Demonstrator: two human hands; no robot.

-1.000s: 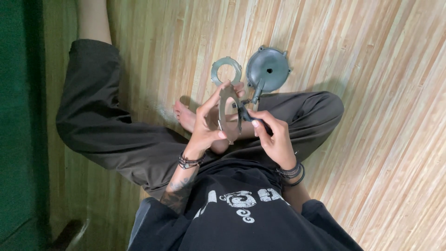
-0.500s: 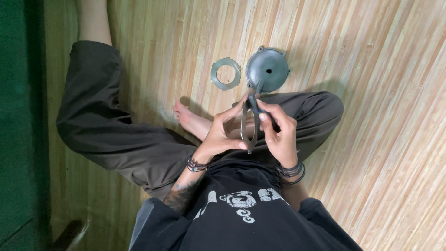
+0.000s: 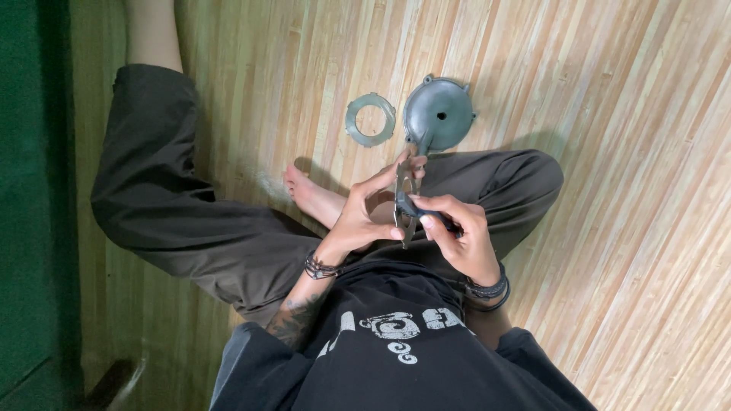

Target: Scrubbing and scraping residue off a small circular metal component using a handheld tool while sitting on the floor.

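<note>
On the plank floor, a flat ring plate lies just left of a round domed cover, apart from it. Nearer the person, above the crossed legs, both hands meet: the left hand left of an upright metal part, the right hand right of it, fingers touching it.

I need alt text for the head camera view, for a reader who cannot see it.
A seated person's left hand and right hand hold a flat grey metal part edge-on above the lap. On the pale wooden plank floor ahead lie a flat grey metal ring and a round grey metal cover.
</note>
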